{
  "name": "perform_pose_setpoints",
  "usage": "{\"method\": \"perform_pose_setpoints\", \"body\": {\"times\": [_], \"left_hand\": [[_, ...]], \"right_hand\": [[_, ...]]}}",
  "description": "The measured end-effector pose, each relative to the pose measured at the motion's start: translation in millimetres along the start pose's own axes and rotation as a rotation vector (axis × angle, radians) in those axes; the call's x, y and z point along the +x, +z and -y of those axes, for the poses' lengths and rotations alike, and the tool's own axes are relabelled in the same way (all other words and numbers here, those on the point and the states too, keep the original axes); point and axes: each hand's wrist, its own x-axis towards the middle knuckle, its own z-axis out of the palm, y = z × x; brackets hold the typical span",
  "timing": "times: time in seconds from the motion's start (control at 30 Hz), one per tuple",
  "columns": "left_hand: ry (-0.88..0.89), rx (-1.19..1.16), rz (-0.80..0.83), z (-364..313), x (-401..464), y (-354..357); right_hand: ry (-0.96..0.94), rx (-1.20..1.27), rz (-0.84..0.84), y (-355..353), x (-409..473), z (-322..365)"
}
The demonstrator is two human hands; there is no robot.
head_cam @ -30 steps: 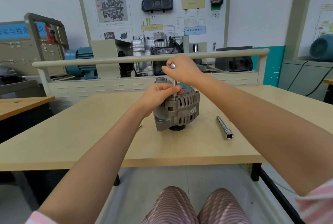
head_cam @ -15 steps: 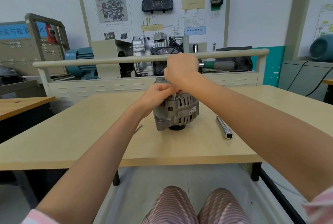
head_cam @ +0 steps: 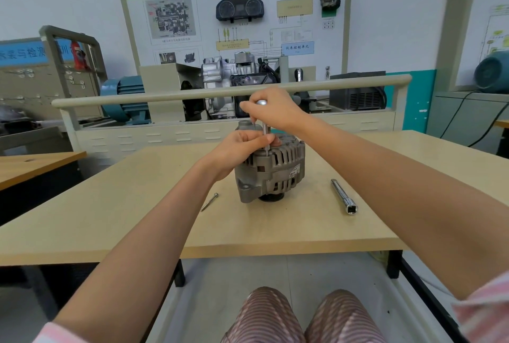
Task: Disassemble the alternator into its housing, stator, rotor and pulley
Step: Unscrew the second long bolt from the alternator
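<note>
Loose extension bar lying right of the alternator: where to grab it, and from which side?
Take the extension bar mid-shaft from above, fingers across its width. It lies flat on the table, apart from the alternator, and the shaft is slim and round. The near end flares into a square socket, so a grip behind that flare likely won't slide off.

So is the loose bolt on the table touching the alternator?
Apart. The head view shows bare tabletop between the loose bolt and the alternator.
</note>
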Motion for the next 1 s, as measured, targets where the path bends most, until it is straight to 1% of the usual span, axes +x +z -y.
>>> {"method": "perform_pose_setpoints", "body": {"times": [0.07, 0.1, 0.17, 0.23, 0.27, 0.33, 0.4, 0.5, 0.7, 0.77, 0.9, 1.0], "left_hand": [[0.008, -0.006, -0.013, 1, 0, 1], [0.015, -0.009, -0.024, 1, 1, 2], [0.034, -0.02, -0.055, 2, 1, 5], [0.046, -0.021, -0.083, 2, 0, 6], [0.049, -0.013, -0.094, 1, -1, 6], [0.04, 0.006, -0.121, 1, -1, 7], [0.036, 0.0, -0.142, 3, -2, 8], [0.045, -0.025, -0.135, 3, -3, 9], [0.032, -0.021, -0.06, -1, -3, 6], [0.027, -0.032, -0.045, -1, -3, 6], [0.013, -0.027, -0.023, -3, -4, 5], [0.002, -0.018, -0.024, -2, -3, 4]], "right_hand": [[-0.027, -0.104, -0.012, -1, 0, 0], [-0.04, -0.204, -0.029, -2, 0, 1], [-0.032, -0.516, -0.09, -1, -1, 4], [0.045, -0.81, -0.149, 3, 0, 12], [0.094, -0.912, -0.152, 6, 0, 17], [0.148, -1.035, -0.123, 10, 1, 25], [0.152, -1.061, -0.096, 11, 2, 29], [0.131, -0.97, -0.105, 9, 1, 29], [0.02, -0.686, -0.15, 6, -1, 17], [0.0, -0.533, -0.117, 6, -1, 15], [0.011, -0.121, -0.046, 2, -2, 11], [0.043, 0.032, -0.042, 1, -3, 7]]}}
